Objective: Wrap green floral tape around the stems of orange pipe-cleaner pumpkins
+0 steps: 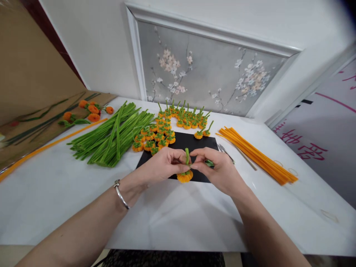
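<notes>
Between my two hands is a small orange pipe-cleaner pumpkin (184,177) with a green stem (187,155) standing up from its top. The fingers of my left hand (164,163) are closed on the pumpkin's green top from the left. From the right, my right hand (213,163) pinches at the same green part, with thumb and forefinger pressed together beside the stem. The exact bit under the fingertips is hidden. Below both hands lies a black mat (191,141). A small dark green piece (209,162) shows by my right hand.
Several finished-looking pumpkins (159,137) are grouped behind the hands. A pile of green pipe cleaners (108,137) lies left, an orange bundle (258,155) right. Scissors (226,152) rest at the mat's right edge. Orange pipe-cleaner flowers (94,109) sit at far left. A wall stands behind the table.
</notes>
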Motion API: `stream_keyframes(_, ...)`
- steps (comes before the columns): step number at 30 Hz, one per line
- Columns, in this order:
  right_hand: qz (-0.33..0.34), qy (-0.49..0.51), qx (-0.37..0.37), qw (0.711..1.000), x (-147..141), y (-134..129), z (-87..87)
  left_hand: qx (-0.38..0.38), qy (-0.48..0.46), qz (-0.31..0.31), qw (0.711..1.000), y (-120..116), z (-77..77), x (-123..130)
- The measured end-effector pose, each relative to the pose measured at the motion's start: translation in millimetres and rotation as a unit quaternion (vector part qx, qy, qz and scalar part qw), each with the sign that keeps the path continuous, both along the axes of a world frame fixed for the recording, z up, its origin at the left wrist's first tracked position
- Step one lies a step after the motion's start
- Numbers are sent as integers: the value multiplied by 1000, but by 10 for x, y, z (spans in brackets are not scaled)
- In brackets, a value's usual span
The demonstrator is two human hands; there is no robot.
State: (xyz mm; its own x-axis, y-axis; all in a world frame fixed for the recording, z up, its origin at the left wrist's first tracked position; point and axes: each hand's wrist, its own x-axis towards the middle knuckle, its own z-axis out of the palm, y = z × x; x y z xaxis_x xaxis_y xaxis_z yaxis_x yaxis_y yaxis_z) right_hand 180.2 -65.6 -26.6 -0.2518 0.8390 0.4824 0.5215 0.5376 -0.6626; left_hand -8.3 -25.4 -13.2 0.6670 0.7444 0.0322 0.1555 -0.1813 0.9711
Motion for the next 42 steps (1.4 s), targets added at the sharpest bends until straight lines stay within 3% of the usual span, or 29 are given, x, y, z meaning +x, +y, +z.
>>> stream_keyframes(7, -9, 6, -16, 1000, 1, 15, -14, 12, 11, -13, 1000, 4, 3, 7)
stream_keyframes(14, -6, -7, -33, 999, 2, 19, -12, -34, -18, -32, 999, -14, 0, -7)
stream_keyframes(23, 61, -6, -25, 998, 14, 14, 42, -82, -35, -84, 992, 27, -99, -48)
stream_keyframes(29, 107, 22, -18, 994, 115, 44, 43, -71, 1, -96, 993, 38, -57, -55)
stream_keyframes(35, 150, -15, 8, 989, 67, 47, 16, -63, 44, -141, 987, 52, -33, -66)
stream_keyframes(38, 113, -39, 48, 992, 54, 50, 14, -91, 26, -115, 989, 53, -27, -64)
stream_keyframes(42, 50, -35, 95, 994, 66, 65, 16, -159, -9, -29, 987, 39, 2, -43)
